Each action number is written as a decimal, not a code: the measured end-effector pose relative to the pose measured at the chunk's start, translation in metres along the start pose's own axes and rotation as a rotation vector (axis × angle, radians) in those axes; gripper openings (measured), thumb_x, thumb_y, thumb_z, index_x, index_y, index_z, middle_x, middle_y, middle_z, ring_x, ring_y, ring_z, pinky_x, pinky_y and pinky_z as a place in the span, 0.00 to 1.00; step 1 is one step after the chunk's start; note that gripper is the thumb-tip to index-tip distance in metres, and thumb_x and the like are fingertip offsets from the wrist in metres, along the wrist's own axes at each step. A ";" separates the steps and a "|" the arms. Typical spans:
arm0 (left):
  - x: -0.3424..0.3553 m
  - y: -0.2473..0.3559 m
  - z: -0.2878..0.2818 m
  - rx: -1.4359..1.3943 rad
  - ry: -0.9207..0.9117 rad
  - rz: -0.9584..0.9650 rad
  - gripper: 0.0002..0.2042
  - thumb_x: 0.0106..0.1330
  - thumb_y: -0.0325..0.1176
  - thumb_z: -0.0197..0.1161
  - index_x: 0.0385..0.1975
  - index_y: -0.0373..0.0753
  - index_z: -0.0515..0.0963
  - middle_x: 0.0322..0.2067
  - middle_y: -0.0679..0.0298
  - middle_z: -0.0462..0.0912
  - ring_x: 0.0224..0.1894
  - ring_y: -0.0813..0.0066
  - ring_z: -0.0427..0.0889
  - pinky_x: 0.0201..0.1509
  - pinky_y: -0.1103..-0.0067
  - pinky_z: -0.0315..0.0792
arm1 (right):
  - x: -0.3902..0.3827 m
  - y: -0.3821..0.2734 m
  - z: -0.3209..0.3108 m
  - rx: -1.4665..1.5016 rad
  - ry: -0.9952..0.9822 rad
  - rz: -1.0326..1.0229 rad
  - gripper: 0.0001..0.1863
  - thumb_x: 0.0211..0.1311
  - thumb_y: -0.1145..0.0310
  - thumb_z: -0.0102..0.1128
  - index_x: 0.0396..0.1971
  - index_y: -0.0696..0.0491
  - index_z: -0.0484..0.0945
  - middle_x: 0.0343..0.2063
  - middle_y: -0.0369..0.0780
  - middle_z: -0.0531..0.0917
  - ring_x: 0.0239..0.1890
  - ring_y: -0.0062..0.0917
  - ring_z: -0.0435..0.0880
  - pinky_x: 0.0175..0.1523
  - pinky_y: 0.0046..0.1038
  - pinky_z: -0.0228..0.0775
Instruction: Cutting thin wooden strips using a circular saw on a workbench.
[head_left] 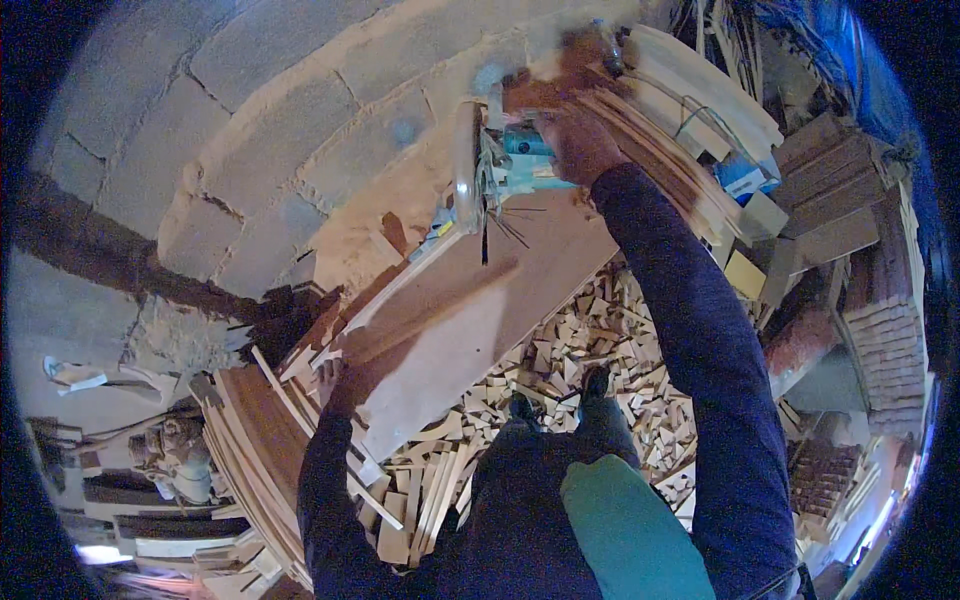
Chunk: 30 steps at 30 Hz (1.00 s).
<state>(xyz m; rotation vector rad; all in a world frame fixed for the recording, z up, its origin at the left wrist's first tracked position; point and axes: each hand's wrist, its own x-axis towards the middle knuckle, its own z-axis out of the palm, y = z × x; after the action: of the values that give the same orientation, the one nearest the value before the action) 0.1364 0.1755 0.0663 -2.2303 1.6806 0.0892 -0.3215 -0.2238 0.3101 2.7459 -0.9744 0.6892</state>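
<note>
Strip: long, narrow brown strip, seemingly wood (442, 307), lying on the bench, running toward 2 o'clock from the left hand.
Left hand (337, 380): 8 o'clock, at the strip's lower end; fingers partly hidden, closure and hold unclear.
Right hand (582, 148): 1 o'clock, teal boxy object (524, 143) just beside it at 9; blurred, grip unclear.
Bench: flat pale-brown board (470, 350), slanting 8 to 1.
Floor: pale wooden offcuts (655, 400), 4 o'clock.
Wall: grey blocks (260, 130), 10 o'clock.

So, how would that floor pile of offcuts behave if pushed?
The offcuts would probably shift and tumble, since they lie loose and jumbled. Single pieces seem likelier to slide than roll, given their flat faces and corners, and are probably light, being small bits of wood.
</note>
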 end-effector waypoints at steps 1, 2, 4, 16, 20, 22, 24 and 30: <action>-0.006 0.016 -0.014 -0.039 0.001 0.059 0.34 0.70 0.55 0.57 0.70 0.40 0.65 0.70 0.49 0.66 0.73 0.54 0.61 0.77 0.58 0.56 | 0.000 -0.001 -0.001 -0.003 -0.057 0.028 0.22 0.41 0.76 0.65 0.43 0.58 0.77 0.37 0.52 0.84 0.45 0.52 0.83 0.51 0.48 0.76; -0.010 0.030 -0.026 -0.088 0.036 0.124 0.35 0.70 0.57 0.58 0.71 0.40 0.64 0.71 0.49 0.65 0.74 0.55 0.59 0.78 0.59 0.55 | 0.001 -0.003 -0.003 0.090 0.058 0.017 0.22 0.41 0.76 0.65 0.42 0.57 0.77 0.37 0.52 0.84 0.46 0.52 0.83 0.51 0.48 0.76; -0.011 0.052 -0.043 -0.241 0.168 0.336 0.40 0.72 0.60 0.55 0.76 0.41 0.59 0.75 0.49 0.59 0.80 0.57 0.50 0.82 0.61 0.48 | 0.002 -0.005 -0.007 0.262 0.183 0.014 0.22 0.40 0.77 0.66 0.42 0.57 0.77 0.38 0.52 0.84 0.46 0.52 0.83 0.51 0.48 0.76; -0.071 0.056 0.151 -1.018 0.610 -0.202 0.25 0.65 0.36 0.66 0.60 0.38 0.67 0.39 0.61 0.81 0.38 0.71 0.82 0.41 0.70 0.79 | -0.003 0.019 0.018 0.059 0.067 -0.057 0.32 0.41 0.76 0.66 0.55 0.56 0.77 0.47 0.55 0.83 0.52 0.52 0.81 0.58 0.47 0.75; -0.041 0.105 0.176 -1.059 0.459 -0.821 0.19 0.63 0.45 0.70 0.44 0.36 0.83 0.36 0.56 0.86 0.34 0.62 0.86 0.39 0.62 0.80 | -0.001 0.033 0.031 -0.162 0.082 -0.218 0.35 0.41 0.76 0.66 0.58 0.56 0.76 0.49 0.56 0.82 0.54 0.52 0.81 0.61 0.48 0.74; -0.005 0.109 0.146 -1.046 0.162 -1.101 0.18 0.65 0.43 0.67 0.45 0.33 0.81 0.40 0.45 0.88 0.36 0.54 0.88 0.39 0.60 0.80 | -0.001 0.040 0.031 -0.306 0.111 -0.319 0.36 0.42 0.76 0.66 0.60 0.55 0.76 0.50 0.56 0.82 0.55 0.52 0.80 0.62 0.48 0.73; -0.009 0.119 0.116 -1.358 0.494 -1.031 0.18 0.68 0.42 0.64 0.45 0.32 0.80 0.41 0.43 0.87 0.41 0.49 0.89 0.41 0.59 0.81 | -0.004 0.047 0.031 -0.192 0.041 -0.303 0.37 0.42 0.76 0.66 0.61 0.56 0.75 0.52 0.56 0.81 0.57 0.52 0.79 0.63 0.49 0.72; -0.006 0.104 0.053 -1.023 0.251 -1.062 0.19 0.69 0.46 0.64 0.44 0.34 0.81 0.43 0.48 0.88 0.45 0.53 0.90 0.46 0.60 0.83 | -0.012 0.053 0.045 -0.048 0.111 -0.177 0.36 0.44 0.74 0.67 0.61 0.57 0.75 0.53 0.57 0.81 0.58 0.53 0.78 0.63 0.47 0.73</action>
<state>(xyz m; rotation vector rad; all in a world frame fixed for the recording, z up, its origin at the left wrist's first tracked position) 0.0446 0.1729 -0.0066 -3.6937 0.2325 0.4895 -0.3461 -0.2709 0.2641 2.6781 -0.7061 0.7674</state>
